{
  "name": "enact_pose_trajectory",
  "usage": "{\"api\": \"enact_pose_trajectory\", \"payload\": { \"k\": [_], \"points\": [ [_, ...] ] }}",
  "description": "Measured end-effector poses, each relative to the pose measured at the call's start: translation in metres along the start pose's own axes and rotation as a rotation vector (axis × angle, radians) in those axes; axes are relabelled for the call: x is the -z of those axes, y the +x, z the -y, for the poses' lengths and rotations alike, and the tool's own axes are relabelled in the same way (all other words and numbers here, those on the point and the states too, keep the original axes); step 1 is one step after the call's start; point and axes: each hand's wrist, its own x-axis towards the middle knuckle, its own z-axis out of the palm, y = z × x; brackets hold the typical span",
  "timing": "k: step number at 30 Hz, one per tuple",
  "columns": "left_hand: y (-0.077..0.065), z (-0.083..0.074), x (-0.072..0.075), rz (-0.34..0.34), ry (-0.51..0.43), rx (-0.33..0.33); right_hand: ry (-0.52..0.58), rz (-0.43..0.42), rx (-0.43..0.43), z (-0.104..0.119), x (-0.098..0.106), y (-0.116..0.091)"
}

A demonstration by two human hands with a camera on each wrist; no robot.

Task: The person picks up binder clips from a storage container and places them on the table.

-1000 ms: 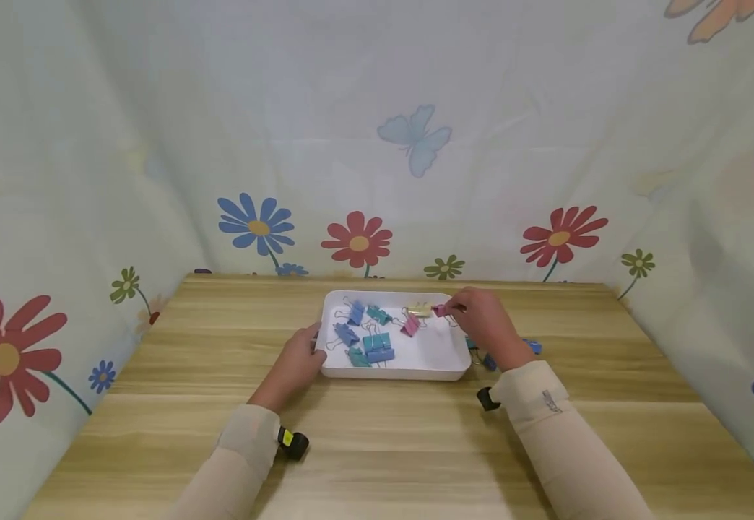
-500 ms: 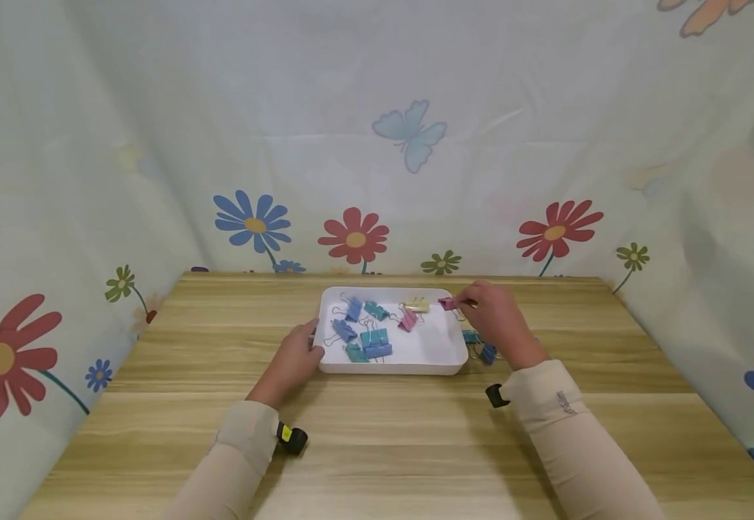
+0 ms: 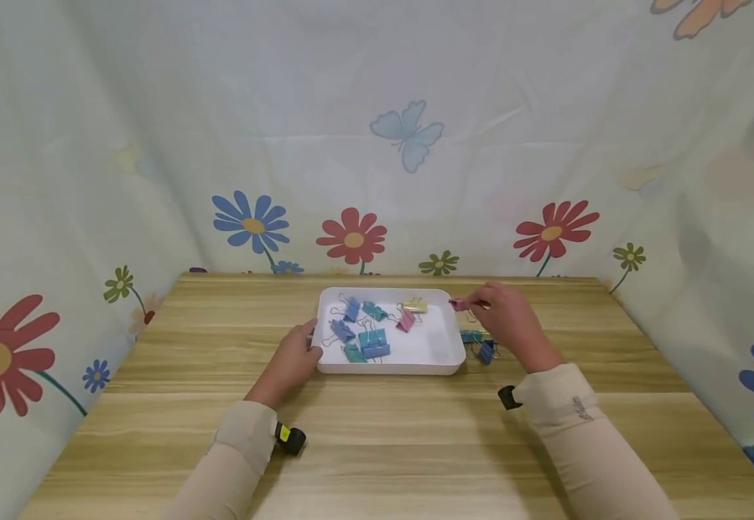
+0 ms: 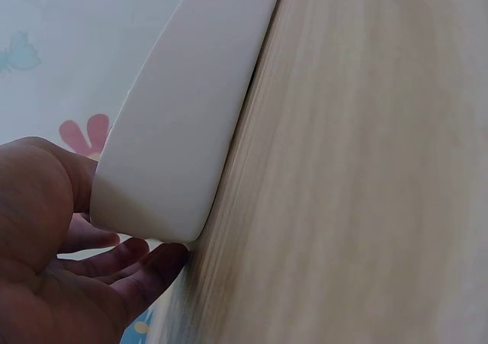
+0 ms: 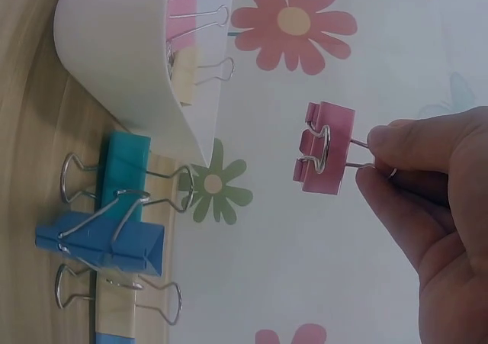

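Observation:
A pink binder clip (image 5: 329,149) hangs by one wire handle, which the thumb and forefinger of my right hand (image 5: 435,184) pinch. In the head view that right hand (image 3: 507,318) is just past the tray's right rim. My left hand (image 3: 291,361) grips the left end of the white tray (image 3: 416,368). The left wrist view shows the thumb of my left hand (image 4: 46,237) at the tray wall (image 4: 175,123) and fingertips at its lower edge. Inside the tray lie several binder clips: blue (image 3: 351,310), teal (image 3: 373,338), pink (image 3: 406,321) and yellow (image 3: 414,306).
Outside the tray's right end, more binder clips lie on the wooden table (image 3: 377,440): a teal one (image 5: 126,172), a blue one (image 5: 107,241) and a cream one (image 5: 114,306). A floral curtain (image 3: 286,144) rises behind the table.
My right hand has moved to the right with the pink binder clip, from over the tray to beyond its right rim. More clips beside the tray have come into sight. My left hand stays put.

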Motion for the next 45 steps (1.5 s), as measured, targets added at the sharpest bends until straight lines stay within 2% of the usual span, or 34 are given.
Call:
{"api": "enact_pose_trajectory", "payload": {
  "k": [7,22,30,45],
  "points": [
    [-0.001,0.001,-0.002,0.006,-0.006,0.004,-0.012,-0.048,0.049,-0.009,0.004,-0.008],
    [-0.002,-0.001,0.001,0.018,0.015,0.004,-0.021,-0.040,0.012,-0.016,0.015,-0.023],
    [-0.003,-0.006,0.004,0.019,0.026,-0.004,-0.016,-0.074,0.028,-0.024,0.019,-0.032],
    [0.000,-0.003,0.003,0.026,0.013,-0.003,-0.039,-0.105,0.035,-0.030,0.028,-0.052]
  ]
}}
